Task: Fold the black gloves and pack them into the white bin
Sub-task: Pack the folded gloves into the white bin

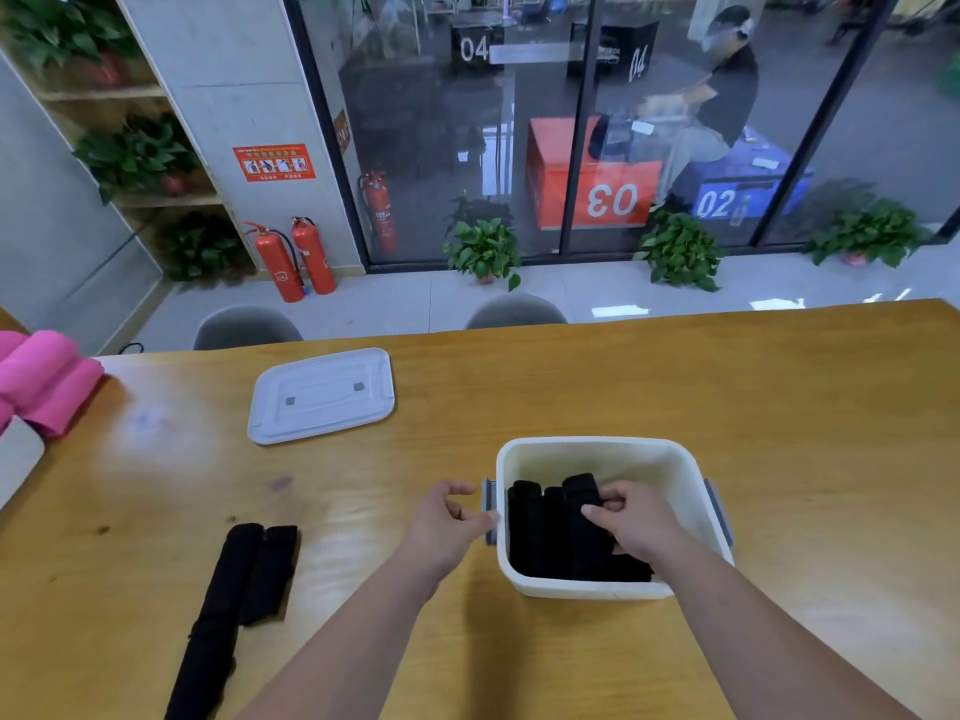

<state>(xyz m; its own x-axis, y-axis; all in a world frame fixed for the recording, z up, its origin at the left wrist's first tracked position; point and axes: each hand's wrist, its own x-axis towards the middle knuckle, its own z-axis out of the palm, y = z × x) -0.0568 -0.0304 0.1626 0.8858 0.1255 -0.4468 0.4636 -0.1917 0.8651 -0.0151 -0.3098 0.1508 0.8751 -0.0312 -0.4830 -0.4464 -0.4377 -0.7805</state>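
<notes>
In one white bin, about four folded black gloves, right hand fingers pinching one, left hand fingers loose, empty

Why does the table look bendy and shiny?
Head view: the wide-angle lens bends the far edge of the table. Head view: pale glare sits on the wood left of the lid. Head view: a dark shadow lies beside the white bin.

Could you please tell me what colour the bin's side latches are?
Grey, clearest on the left latch in the head view.

Office, glass partition, fire extinguishers, potted plants
</notes>
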